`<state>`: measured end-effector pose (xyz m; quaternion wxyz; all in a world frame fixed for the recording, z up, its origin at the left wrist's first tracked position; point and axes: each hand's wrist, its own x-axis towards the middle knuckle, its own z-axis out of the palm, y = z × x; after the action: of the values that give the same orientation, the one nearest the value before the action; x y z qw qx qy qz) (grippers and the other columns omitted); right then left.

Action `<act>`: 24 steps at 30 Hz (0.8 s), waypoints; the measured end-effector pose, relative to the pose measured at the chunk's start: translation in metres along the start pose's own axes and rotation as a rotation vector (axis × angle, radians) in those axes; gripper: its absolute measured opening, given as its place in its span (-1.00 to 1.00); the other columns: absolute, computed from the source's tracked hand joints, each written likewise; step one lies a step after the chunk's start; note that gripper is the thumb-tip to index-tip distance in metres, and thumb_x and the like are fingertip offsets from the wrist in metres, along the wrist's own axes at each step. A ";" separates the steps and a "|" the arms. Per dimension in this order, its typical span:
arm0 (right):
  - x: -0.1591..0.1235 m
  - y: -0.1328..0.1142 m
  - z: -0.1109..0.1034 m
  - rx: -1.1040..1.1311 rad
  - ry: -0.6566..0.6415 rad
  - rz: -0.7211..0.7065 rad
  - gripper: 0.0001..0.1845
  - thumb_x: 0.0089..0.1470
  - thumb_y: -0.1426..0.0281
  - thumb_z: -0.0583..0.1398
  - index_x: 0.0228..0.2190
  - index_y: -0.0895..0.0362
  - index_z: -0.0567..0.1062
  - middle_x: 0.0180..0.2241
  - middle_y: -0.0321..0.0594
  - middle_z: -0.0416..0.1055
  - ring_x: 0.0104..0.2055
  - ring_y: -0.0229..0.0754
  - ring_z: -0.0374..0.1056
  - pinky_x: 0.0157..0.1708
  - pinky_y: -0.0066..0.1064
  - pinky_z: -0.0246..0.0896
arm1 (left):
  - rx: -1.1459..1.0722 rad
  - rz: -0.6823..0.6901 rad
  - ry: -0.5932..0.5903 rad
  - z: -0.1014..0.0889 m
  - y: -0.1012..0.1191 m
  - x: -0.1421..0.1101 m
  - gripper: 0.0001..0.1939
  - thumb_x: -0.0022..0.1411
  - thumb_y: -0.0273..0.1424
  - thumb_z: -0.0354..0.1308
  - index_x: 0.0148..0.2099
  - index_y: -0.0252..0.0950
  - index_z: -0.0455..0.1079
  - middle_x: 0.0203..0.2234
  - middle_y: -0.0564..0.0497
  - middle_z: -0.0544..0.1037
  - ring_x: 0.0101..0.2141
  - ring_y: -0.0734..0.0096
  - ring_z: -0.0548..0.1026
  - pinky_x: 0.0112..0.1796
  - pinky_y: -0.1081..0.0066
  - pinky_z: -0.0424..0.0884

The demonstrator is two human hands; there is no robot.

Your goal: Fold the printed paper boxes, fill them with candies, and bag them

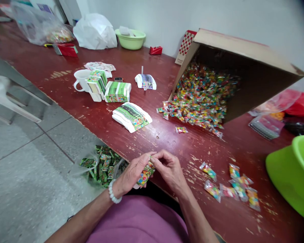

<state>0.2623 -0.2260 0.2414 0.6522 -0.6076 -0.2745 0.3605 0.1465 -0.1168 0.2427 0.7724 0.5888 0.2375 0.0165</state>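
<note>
A small green printed candy box is held at the table's front edge, close to my body. My left hand wraps round it from the left, with a pale bead bracelet on the wrist. My right hand pinches at the upper end of the same box, thumb and forefinger together. The box's underside is hidden by my left fingers. Just beyond my hands lies a fanned stack of flat green cartons. To the right, several wrapped candy packets are scattered on the worn red table.
A tipped cardboard box spills many wrapped candies. A green tub stands at right. Below the table edge, a clear bag holds filled green boxes. A white mug and bundled cartons sit further left, near a white stool.
</note>
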 end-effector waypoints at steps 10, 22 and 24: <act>-0.001 0.007 -0.002 0.355 -0.047 0.181 -0.68 0.04 0.21 0.37 -0.52 0.16 0.44 -0.32 -0.22 0.56 -0.58 -0.36 0.33 -0.60 -0.51 0.28 | -0.031 -0.087 -0.023 -0.002 -0.003 0.003 -0.32 0.36 0.08 -0.13 0.16 -0.38 0.40 -0.52 -0.03 0.52 -0.67 0.47 0.45 -0.67 0.54 0.32; 0.003 0.012 -0.009 0.446 -0.114 0.234 -0.71 -0.01 0.23 0.39 -0.50 0.17 0.49 -0.43 -0.26 0.49 -0.58 -0.33 0.30 -0.60 -0.49 0.21 | -0.061 -0.082 -0.082 -0.005 -0.006 0.004 -0.32 0.35 0.07 -0.10 0.23 -0.33 0.33 -0.47 -0.04 0.54 -0.64 0.45 0.45 -0.64 0.49 0.35; 0.002 0.011 -0.008 0.458 -0.137 0.266 -0.70 -0.02 0.21 0.39 -0.50 0.17 0.49 -0.51 -0.30 0.43 -0.57 -0.32 0.27 -0.57 -0.49 0.22 | -0.067 -0.040 -0.073 -0.004 -0.004 0.004 -0.35 0.36 0.03 -0.05 0.30 -0.28 0.26 -0.38 -0.07 0.57 -0.52 0.39 0.50 -0.55 0.45 0.42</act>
<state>0.2685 -0.2288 0.2296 0.6994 -0.4493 -0.1468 0.5361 0.1475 -0.1134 0.2370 0.7999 0.5582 0.2202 -0.0123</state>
